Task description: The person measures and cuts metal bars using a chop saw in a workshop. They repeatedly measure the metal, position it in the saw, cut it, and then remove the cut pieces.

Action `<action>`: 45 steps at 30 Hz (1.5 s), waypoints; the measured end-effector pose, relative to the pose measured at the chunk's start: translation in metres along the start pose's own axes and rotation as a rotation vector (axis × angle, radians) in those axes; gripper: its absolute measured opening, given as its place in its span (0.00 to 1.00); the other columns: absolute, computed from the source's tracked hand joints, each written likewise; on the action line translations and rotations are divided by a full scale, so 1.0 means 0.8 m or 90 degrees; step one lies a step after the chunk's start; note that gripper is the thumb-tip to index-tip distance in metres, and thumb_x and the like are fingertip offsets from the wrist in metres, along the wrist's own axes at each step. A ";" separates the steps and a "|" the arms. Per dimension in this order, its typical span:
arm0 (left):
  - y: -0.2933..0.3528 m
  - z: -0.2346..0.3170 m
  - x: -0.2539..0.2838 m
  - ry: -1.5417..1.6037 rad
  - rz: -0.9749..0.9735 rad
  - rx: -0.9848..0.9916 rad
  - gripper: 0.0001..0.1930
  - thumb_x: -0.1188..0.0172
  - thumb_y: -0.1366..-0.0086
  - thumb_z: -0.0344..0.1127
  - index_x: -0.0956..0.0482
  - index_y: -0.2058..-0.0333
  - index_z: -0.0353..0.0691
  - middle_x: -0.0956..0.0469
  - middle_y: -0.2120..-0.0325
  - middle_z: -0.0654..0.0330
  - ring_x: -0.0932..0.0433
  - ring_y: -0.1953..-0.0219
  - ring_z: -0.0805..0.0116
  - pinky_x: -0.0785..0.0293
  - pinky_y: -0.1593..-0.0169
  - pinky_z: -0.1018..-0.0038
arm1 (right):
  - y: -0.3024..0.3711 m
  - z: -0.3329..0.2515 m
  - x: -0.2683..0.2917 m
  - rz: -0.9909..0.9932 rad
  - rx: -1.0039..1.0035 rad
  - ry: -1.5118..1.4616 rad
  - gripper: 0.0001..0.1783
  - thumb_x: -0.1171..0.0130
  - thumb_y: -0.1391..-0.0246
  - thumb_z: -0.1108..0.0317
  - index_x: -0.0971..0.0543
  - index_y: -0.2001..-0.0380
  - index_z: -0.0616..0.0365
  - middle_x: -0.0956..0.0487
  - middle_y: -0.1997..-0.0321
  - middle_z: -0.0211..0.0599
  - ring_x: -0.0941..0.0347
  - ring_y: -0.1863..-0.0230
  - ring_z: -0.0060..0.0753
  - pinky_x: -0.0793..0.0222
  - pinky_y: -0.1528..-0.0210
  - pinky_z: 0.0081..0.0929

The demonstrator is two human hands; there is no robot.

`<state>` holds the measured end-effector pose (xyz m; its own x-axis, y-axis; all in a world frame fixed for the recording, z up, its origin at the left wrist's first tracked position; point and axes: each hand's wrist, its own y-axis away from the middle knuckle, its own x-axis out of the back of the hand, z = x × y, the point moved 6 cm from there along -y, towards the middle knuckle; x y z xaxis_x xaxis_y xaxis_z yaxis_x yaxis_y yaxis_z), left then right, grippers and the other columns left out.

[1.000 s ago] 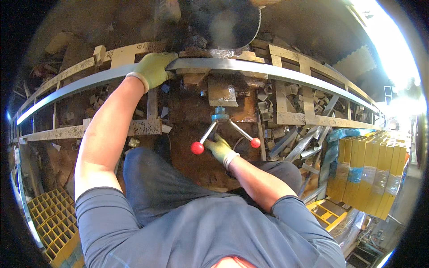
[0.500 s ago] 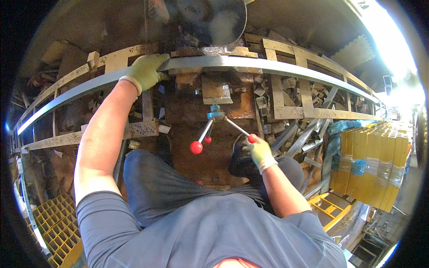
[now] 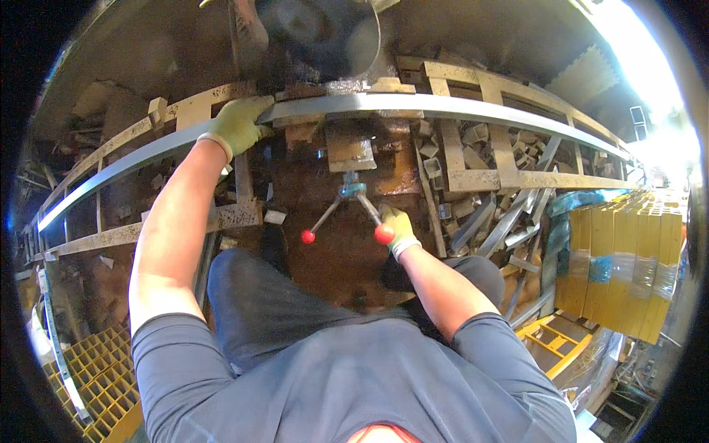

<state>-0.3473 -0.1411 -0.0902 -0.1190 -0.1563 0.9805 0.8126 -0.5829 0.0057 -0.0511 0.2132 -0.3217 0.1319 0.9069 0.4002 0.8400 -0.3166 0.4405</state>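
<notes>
The left hand (image 3: 238,124) is gripping a long grey steel bar (image 3: 443,105) lying across the far side of the rusty worktop (image 3: 384,166). The right hand (image 3: 397,227) is closing around the right red-knobbed vise handle (image 3: 373,218), nearer the person. The bar looks heavy, stiff and smooth, probably best held near the clamp.

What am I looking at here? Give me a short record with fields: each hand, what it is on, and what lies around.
Left hand: gloved left hand grips the long grey metal bar that lies across the bench.
Right hand: gloved right hand holds one red-knobbed handle of the vise crank.
Other handle: second red knob, free, to the left.
Bar: runs under the round saw guard, over a rusty frame.
Surroundings: metal offcuts, wrapped yellow stack on the right, yellow grating at lower left.
</notes>
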 end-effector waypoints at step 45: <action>0.162 0.275 0.089 0.613 0.423 -0.040 0.15 0.25 0.27 0.38 0.09 0.46 0.39 0.08 0.52 0.46 0.09 0.51 0.44 0.12 0.47 0.57 | 0.114 -0.144 0.171 -0.167 -0.144 -0.192 0.21 0.39 0.19 0.52 0.13 0.41 0.58 0.08 0.50 0.41 0.11 0.57 0.33 0.18 0.53 0.31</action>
<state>-0.1247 -0.0521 0.0236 -0.0865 -0.9685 0.2334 0.8508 -0.1937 -0.4886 -0.0171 0.2764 -0.1338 0.1049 0.9944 0.0144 0.7343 -0.0872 0.6732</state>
